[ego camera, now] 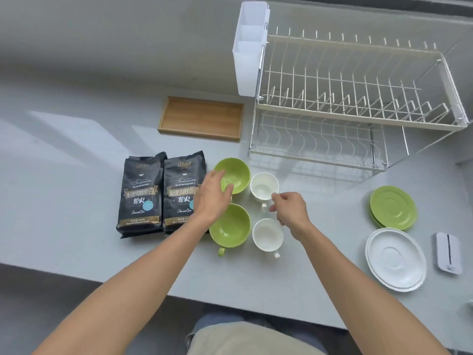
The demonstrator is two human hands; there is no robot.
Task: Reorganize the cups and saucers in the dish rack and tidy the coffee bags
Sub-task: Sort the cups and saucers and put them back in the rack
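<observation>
On the grey desk (76, 226), four cups stand in a square in front of the two-tier wire dish rack (358, 106): the left hand (213, 194) reaches over the far green cup (236, 172) with its grip spread, fingers on the rim, while the right hand (290, 210) pinches the rim of the far white cup (262, 187) near its handle. The near green cup (230, 226) and near white cup (267, 234) sit just below them. Two black coffee bags (161, 196) lie side by side left of the cups, and the stacked green saucers (393, 207) and white saucers (395, 260) lie well to the right.
</observation>
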